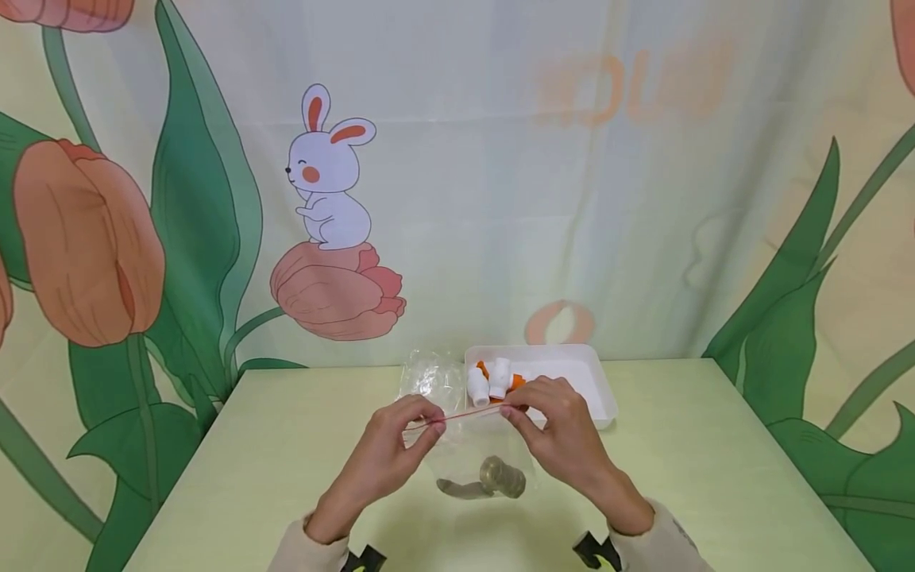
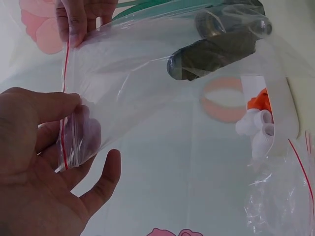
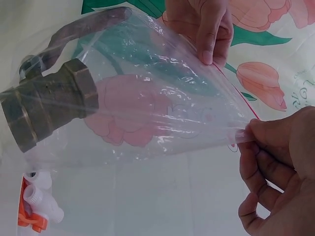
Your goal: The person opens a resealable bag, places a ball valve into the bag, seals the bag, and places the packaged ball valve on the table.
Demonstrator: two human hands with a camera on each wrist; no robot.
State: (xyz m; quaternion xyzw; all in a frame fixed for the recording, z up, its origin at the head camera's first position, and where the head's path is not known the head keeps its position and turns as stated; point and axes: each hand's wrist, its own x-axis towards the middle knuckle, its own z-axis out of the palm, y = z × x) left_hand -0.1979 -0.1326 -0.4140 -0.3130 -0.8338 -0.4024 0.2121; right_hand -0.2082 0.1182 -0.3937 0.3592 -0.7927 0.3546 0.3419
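A clear zip bag [image 3: 162, 113] with a red seal line hangs between both hands. Inside it lies a brass ball valve [image 3: 49, 103] with a dark lever handle [image 3: 83, 32]. My left hand [image 1: 389, 449] pinches one end of the bag's top edge between thumb and fingers. At the other end, my right hand [image 1: 561, 433] pinches the same edge, so the red line is drawn nearly straight. In the head view the valve [image 1: 503, 477] sits at the bottom of the bag, low and between the hands.
Behind the hands stands a white tray [image 1: 572, 381] holding several white plastic valves [image 1: 499, 377] with orange handles. Left of the tray lies another clear zip bag [image 1: 432, 377]. A curtain [image 1: 457, 199] printed with tulips and a rabbit hangs behind the pale green table [image 1: 715, 461].
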